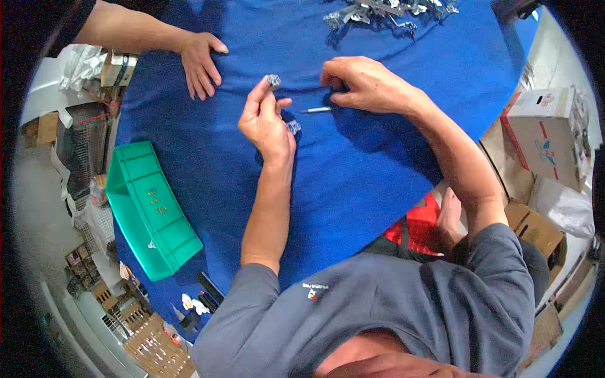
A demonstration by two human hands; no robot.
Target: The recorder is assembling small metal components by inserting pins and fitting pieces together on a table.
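My left hand is raised over the blue cloth, fingers closed on a small silvery metal part at the fingertips. Partly behind its wrist, another small metal part shows. My right hand hovers to the right with fingers curled and thumb apart from them; nothing shows in the gap, though its inner side is in shadow. Just below that thumb is a thin white pen-like stick, its dark tip pointing left. A pile of silvery metal parts lies at the far edge.
Another person's hand rests on the blue cloth at far left. A green plastic bin with several small brass-coloured pieces stands at the left. Cartons are on the right, and a red bag lies below the table edge.
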